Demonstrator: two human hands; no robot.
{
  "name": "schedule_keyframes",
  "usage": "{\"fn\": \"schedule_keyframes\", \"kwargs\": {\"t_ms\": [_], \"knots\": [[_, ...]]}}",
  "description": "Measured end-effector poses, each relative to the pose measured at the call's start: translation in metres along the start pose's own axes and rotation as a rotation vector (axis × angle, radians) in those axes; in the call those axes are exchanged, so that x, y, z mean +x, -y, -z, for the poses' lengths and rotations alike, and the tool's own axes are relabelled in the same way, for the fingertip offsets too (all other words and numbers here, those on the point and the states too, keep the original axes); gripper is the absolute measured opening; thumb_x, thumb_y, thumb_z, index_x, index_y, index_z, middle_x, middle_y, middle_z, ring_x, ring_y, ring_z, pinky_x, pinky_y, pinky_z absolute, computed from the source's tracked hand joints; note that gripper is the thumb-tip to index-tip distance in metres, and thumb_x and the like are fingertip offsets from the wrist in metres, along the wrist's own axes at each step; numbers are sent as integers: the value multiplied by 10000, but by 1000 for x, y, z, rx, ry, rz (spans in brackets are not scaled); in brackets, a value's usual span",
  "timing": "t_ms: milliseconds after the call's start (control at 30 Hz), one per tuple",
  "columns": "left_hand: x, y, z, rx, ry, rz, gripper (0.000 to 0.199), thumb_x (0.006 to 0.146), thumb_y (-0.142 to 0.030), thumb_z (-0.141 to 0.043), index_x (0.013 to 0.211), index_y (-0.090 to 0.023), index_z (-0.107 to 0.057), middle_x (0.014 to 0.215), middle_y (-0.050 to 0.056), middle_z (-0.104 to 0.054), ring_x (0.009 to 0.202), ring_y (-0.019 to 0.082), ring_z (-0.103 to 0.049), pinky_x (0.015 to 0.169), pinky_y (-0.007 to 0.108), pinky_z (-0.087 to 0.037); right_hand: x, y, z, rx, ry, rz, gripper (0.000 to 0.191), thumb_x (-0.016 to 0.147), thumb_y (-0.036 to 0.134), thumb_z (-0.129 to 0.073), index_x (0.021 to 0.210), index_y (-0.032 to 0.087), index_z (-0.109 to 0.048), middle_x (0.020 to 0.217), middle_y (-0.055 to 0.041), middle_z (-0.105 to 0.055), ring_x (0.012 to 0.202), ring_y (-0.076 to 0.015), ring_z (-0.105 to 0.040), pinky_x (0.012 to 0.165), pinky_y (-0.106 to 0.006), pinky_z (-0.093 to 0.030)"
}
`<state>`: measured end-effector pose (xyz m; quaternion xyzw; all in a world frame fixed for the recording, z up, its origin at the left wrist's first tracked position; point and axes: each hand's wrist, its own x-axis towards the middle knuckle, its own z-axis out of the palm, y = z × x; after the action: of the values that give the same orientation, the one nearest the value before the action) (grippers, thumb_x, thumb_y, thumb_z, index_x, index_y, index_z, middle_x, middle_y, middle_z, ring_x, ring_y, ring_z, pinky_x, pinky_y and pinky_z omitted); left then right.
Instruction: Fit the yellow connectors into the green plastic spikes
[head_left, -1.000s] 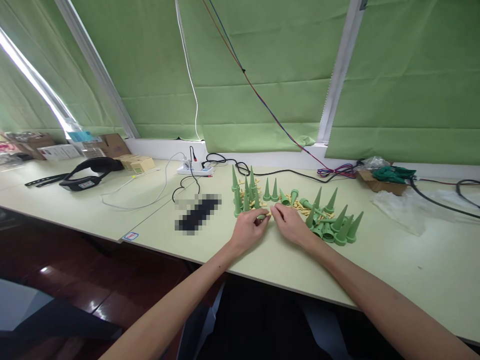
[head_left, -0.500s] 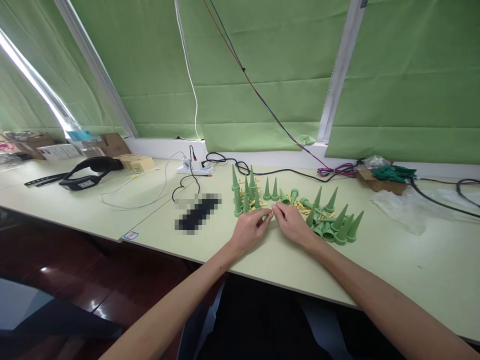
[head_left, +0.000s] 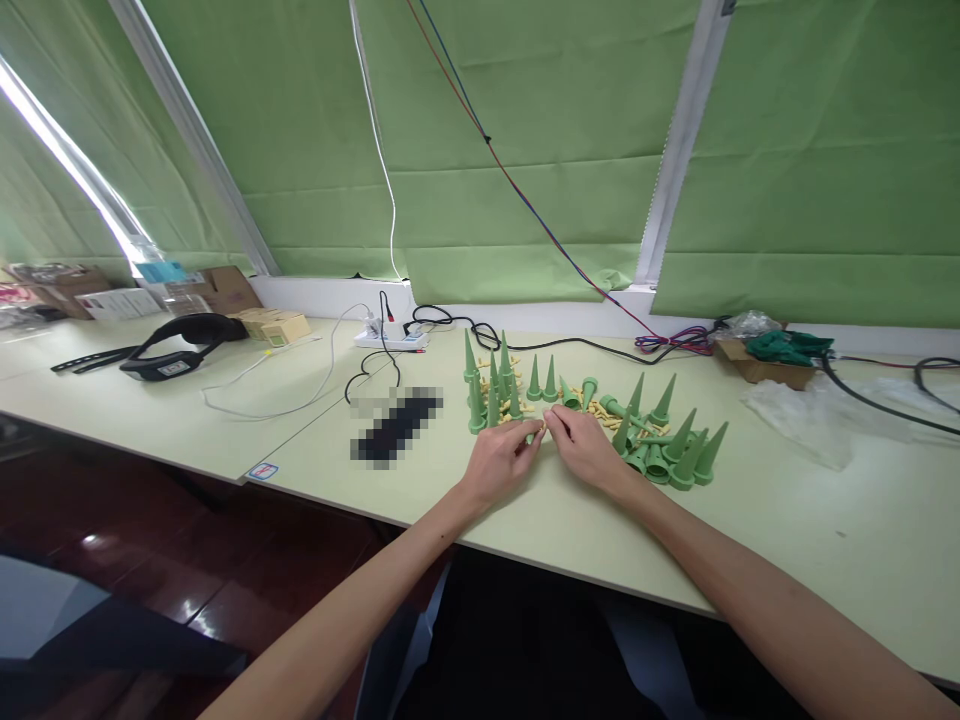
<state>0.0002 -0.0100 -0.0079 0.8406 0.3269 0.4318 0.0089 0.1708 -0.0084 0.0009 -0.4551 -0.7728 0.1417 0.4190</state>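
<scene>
Fingers bent together, my left hand (head_left: 499,462) pinches a green plastic piece (head_left: 530,438), mostly covered by the fingers. My right hand (head_left: 581,445) meets it at the fingertips, pinched on a tiny yellow piece (head_left: 544,427) whose outline is hard to make out. Behind my left hand stand several upright green plastic cone spikes (head_left: 475,405), with small yellow pegs among them. Beside my right hand more green cone spikes (head_left: 684,462) stand or lie on their sides, some showing hollow bases. Loose yellow pegs (head_left: 600,412) are scattered between the two groups.
The pale table (head_left: 787,530) has its front edge close to me. A blurred dark object (head_left: 397,428) lies left of the cones. A power strip (head_left: 390,338) with cables sits behind, a black headset (head_left: 176,348) far left, a cardboard box (head_left: 772,370) and plastic bag (head_left: 806,425) at right.
Both hands stay in nearly the same place, fingertips together. A bit more of the green piece shows under my left fingers.
</scene>
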Motion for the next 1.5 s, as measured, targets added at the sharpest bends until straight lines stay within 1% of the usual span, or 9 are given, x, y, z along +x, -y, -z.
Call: {"fn": "schedule_keyframes", "kwargs": {"t_ms": [233,433,833,1200,1367,1500], "knots": [[1,-1,0,24,-4,-18,201,934,-235,-499,937,-163,-687,713,22,-657,565,100,-502,573,229,-401,-1,0,0,-6,7,-4,365,1003,328,-333,658,211,-322,578,35,-403,554,-134,-357,571,-274,-257],[1,-1,1,21,14,-32,221,941,-240,-482,889,-168,-684,657,10,-615,547,99,-467,549,230,-370,-2,0,1,2,10,0,365,1001,332,-336,657,212,-323,580,34,-407,555,-135,-361,575,-274,-268],[1,0,2,-3,29,-24,233,943,-255,-476,867,-165,-678,695,25,-641,561,101,-492,560,228,-380,-2,3,3,-8,17,0,355,990,330,-348,655,215,-333,569,37,-408,550,-136,-359,580,-271,-269],[0,1,2,29,69,-68,248,949,-257,-456,851,-170,-667,603,0,-560,543,107,-481,548,233,-366,-1,0,3,-34,28,-27,461,998,391,-325,576,206,-348,532,18,-443,528,-136,-377,578,-286,-273],[1,-2,2,15,52,-41,253,945,-255,-460,834,-168,-669,625,8,-591,548,107,-491,549,234,-373,0,0,2,-20,31,-47,489,1003,426,-308,569,204,-345,532,17,-439,529,-136,-370,576,-290,-262],[2,-4,2,7,31,-11,236,940,-247,-473,859,-169,-680,662,13,-622,554,103,-490,558,232,-384,0,0,1,-13,2,-46,438,1003,424,-324,624,208,-359,566,28,-449,547,-136,-379,590,-279,-282]]}}
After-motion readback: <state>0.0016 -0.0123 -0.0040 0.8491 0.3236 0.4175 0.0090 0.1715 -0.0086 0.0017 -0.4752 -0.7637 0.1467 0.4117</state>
